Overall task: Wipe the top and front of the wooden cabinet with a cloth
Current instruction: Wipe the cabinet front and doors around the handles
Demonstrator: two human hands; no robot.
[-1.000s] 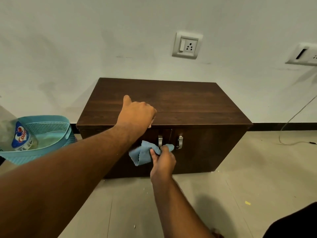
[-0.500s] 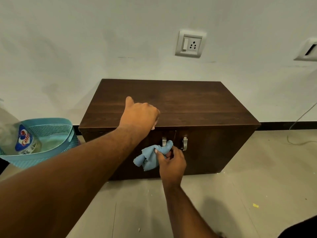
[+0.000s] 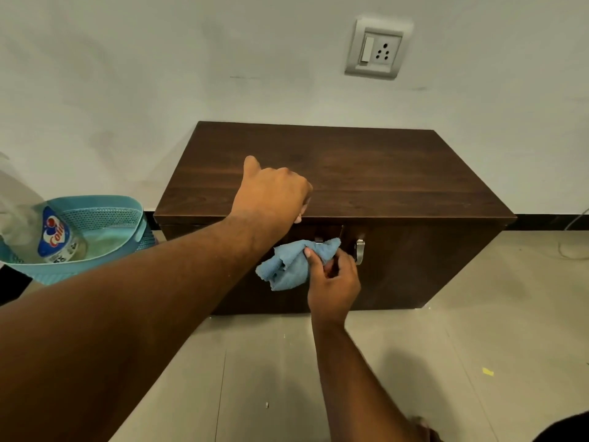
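A pale wall with a grey switch-and-socket plate (image 3: 378, 47) backs the low dark-brown wooden cabinet (image 3: 366, 173) standing on beige floor tiles. The left hand (image 3: 271, 194) curls over the cabinet's front top edge, fingers folded down, while the right hand (image 3: 333, 282) pinches a crumpled light-blue cloth (image 3: 287, 266) against the cabinet front, seemingly touching the left metal handle. Left of the cabinet, a teal perforated plastic basket (image 3: 105, 215) holds a clear bottle (image 3: 38, 231).
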